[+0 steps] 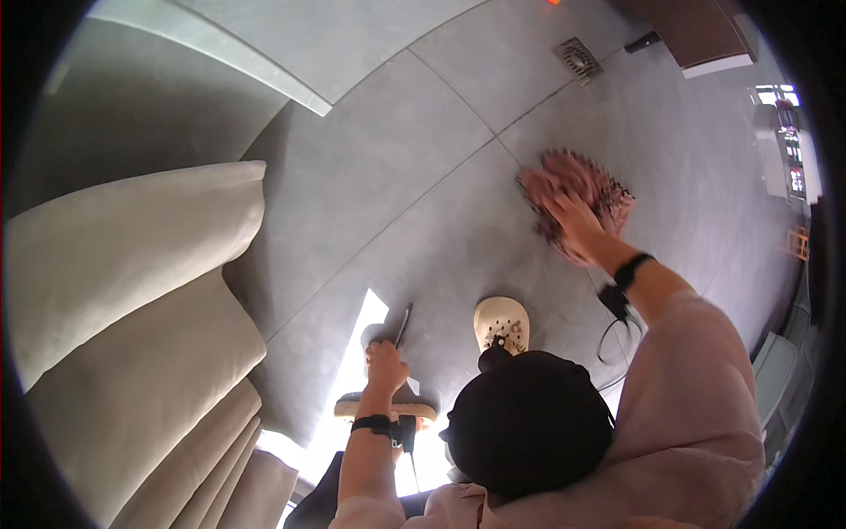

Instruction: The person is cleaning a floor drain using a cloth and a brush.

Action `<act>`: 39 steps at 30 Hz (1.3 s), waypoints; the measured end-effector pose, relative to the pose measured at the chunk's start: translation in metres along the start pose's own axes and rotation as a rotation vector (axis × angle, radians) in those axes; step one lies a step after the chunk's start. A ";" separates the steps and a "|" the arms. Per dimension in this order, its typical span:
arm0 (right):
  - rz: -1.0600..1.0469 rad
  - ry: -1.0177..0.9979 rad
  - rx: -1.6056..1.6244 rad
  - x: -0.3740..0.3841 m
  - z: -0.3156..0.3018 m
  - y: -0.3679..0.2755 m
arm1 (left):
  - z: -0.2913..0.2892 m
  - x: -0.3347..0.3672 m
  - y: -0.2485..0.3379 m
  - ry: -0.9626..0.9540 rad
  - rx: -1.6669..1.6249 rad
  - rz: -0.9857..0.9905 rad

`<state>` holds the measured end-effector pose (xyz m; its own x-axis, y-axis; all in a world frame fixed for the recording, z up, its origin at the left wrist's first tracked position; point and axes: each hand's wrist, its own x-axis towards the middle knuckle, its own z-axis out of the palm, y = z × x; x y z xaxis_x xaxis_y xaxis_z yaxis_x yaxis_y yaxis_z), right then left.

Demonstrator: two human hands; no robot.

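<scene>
My right hand [575, 222] is on a bunched pink cloth [610, 192] with a dark patterned edge, lying on the grey tiled floor. Its fingers press down into the folds, and the fingertips are partly lost in the fabric. Lower and to the left, my left hand [385, 365] is closed around a thin dark stick [404, 323], whose free end points up and away from me. What kind of stick it is cannot be made out. A black strap with a small box sits on each wrist.
Beige draped fabric [132, 264] fills the left side, below a pale panel edge [247, 62]. A metal floor drain [579, 60] lies at the far right, near a dark brown cabinet [692, 31]. A cream clog [502, 324] is between my hands. Bright sunlight falls at lower left.
</scene>
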<state>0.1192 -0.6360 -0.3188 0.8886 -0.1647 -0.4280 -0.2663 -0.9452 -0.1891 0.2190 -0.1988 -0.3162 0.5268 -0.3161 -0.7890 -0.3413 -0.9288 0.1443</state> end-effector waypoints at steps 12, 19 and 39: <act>-0.087 -0.039 -0.020 -0.086 0.039 0.016 | 0.001 0.002 -0.007 -0.029 -0.065 0.050; -0.047 0.109 0.046 -0.057 0.033 0.005 | 0.001 0.004 -0.002 -0.035 0.030 0.026; 0.035 -0.032 0.032 -0.181 0.087 0.022 | 0.007 0.002 -0.012 0.091 -0.073 0.121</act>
<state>-0.0796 -0.6022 -0.3225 0.8666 -0.1879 -0.4623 -0.3091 -0.9294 -0.2018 0.2192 -0.1869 -0.3239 0.5551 -0.4394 -0.7062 -0.3504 -0.8936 0.2806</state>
